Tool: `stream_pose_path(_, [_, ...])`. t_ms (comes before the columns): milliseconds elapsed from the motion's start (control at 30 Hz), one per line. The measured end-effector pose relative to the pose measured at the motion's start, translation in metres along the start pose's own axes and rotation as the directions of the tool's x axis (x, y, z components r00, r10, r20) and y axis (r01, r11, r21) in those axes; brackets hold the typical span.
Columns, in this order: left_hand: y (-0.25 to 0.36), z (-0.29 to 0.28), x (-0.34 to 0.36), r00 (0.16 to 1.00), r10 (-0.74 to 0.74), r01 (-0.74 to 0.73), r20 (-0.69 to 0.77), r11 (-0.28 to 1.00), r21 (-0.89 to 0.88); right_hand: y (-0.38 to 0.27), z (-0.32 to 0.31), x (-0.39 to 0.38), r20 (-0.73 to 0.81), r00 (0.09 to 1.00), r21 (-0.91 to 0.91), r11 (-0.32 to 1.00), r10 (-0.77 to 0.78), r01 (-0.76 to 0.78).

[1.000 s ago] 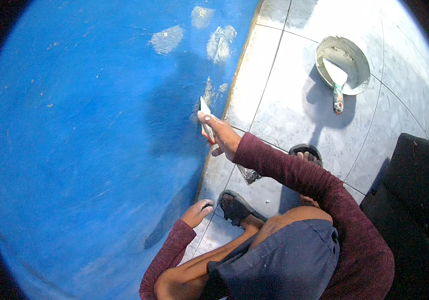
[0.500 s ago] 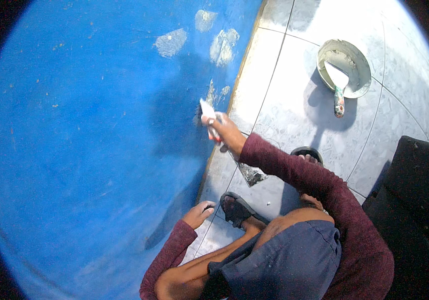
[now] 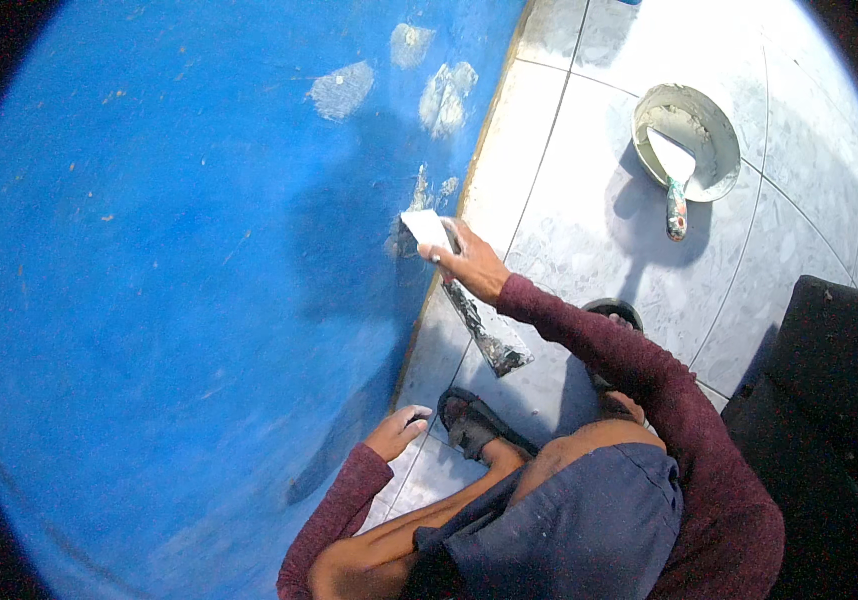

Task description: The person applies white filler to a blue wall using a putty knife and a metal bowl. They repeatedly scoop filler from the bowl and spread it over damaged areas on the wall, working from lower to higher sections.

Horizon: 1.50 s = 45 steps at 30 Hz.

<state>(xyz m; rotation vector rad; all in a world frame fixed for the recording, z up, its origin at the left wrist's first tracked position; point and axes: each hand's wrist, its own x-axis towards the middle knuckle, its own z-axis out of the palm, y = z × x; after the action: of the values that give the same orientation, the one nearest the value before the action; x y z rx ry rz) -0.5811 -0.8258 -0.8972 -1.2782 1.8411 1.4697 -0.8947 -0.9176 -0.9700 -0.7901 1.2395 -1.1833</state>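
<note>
Right fingers (image 3: 439, 256) on white scraper (image 3: 423, 227) beside blue wall (image 3: 179, 340)

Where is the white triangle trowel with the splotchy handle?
In the head view's upper right, the trowel rests in a round grey bowl, its handle over the rim, farther right than the person's bare right hand.
</note>
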Motion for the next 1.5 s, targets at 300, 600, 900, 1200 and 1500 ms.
stream_pose_path(300, [0.003,-0.001,0.001,1.0,0.015,-0.015,0.002,1.0,0.025,-0.011,-0.021,0.029,-0.179,0.983,0.085,0.995,-0.028,0.044])
stream_pose_path(600, [0.022,-0.013,0.002,0.999,0.037,-0.038,0.01,0.99,0.137,0.013,0.007,-0.053,0.35,0.931,0.043,0.991,0.105,-0.128])
stream_pose_path(900, [0.039,0.013,0.085,0.991,-0.03,0.057,-0.132,0.978,0.202,0.042,-0.07,-0.141,0.655,0.67,0.384,0.609,0.35,-0.694])
stream_pose_path(1200, [0.053,0.11,0.194,0.438,-0.451,0.399,-0.778,0.873,-0.281,0.07,-0.137,-0.145,0.112,0.859,0.46,0.74,0.499,-0.49])
stream_pose_path(1500, [0.075,0.11,0.219,0.447,-0.53,0.102,-0.72,0.83,-0.548,0.017,-0.161,-0.145,-0.096,0.982,-0.145,0.974,0.16,-0.173])
